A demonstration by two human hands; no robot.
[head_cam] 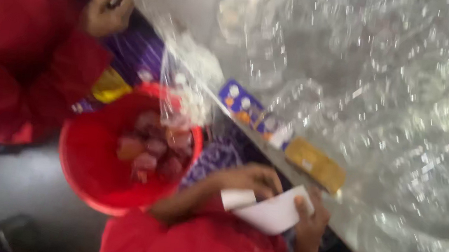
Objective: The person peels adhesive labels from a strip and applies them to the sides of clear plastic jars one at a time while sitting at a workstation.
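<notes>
The view is blurred and tilted. My left hand and my right hand meet low in the middle, both closed on a white folded piece of card or paper. My red sleeves fill the bottom. Just left of my hands stands a red bucket holding several pinkish-red packets. A sheet of clear plastic film hangs down into the bucket.
Another person in red stands at upper left, their hand closed on something small. A table edge runs diagonally, carrying a blue-purple packet, a golden-brown packet and crinkled clear plastic. Purple packaging lies behind the bucket.
</notes>
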